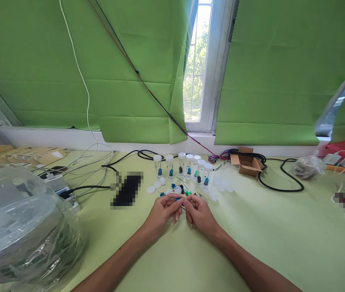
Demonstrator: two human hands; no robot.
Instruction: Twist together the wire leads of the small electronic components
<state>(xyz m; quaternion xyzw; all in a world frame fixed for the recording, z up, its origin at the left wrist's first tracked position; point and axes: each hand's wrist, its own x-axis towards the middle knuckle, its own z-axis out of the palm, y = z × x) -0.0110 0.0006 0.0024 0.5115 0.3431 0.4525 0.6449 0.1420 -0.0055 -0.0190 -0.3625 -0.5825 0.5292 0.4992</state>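
Note:
Above the near side of a scatter of small parts, my left hand (163, 210) is closed in a pinch on a small blue part (178, 199), mostly covered by the fingers. My right hand (201, 213) meets it fingertip to fingertip, also pinched; what lies between its fingers is hidden. Just beyond the fingers lie a bright green part (188, 193), a blue part (162, 194) and several thin metal pieces. Behind them stand several clear vials with white caps, among them a vial (170, 168) with a blue part inside.
Loose white caps (151, 190) lie left of the parts, clear empty vials (221, 183) to the right. An open cardboard box (248, 164) and black cable (281, 190) are farther right. A plastic-wrapped spool (17, 235) fills the near left of the table (281, 243).

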